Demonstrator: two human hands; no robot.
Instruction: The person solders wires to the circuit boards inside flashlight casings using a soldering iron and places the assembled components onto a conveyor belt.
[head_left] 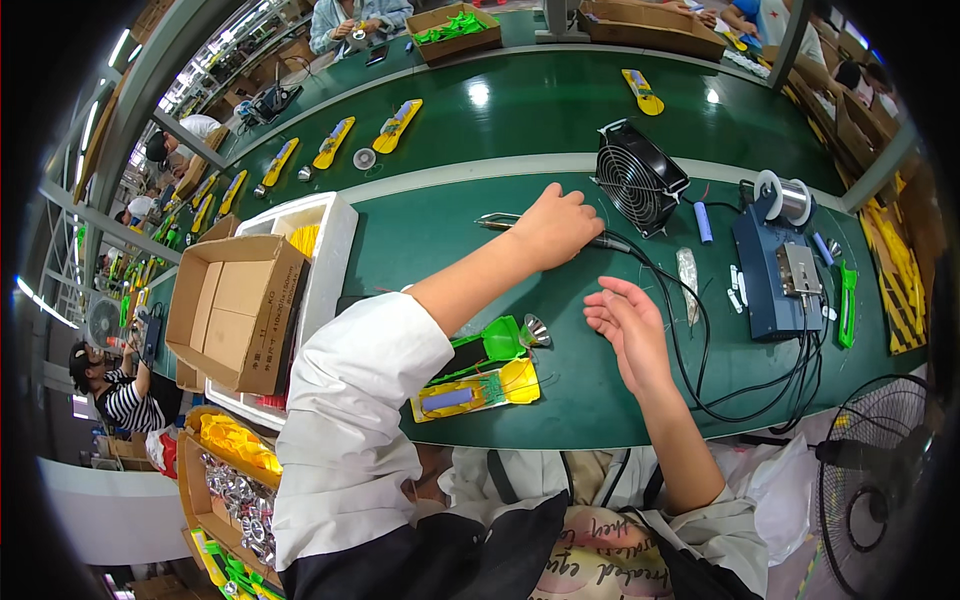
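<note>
My left hand (556, 230) reaches across to the middle of the bench. Its fingers are curled over the handle of a soldering iron (498, 222), whose metal tip points left; part of the grip is hidden under the hand. My right hand (630, 325) is held above the bench, fingers stretched out, holding nothing. Below my left forearm lies an open yellow flashlight housing (520, 382) with a purple battery (447, 400) and a small green circuit board. Touching it is a green housing part (502, 340), with a silver cone reflector (536, 330) at its end.
A black fan (640, 178) stands behind my hands, beside a loose purple battery (703, 222). At right is a blue soldering machine (765, 270) with a solder spool (783, 198) and trailing cables. Cardboard box (235, 300) at left; yellow housings (398, 125) on the green conveyor (540, 90).
</note>
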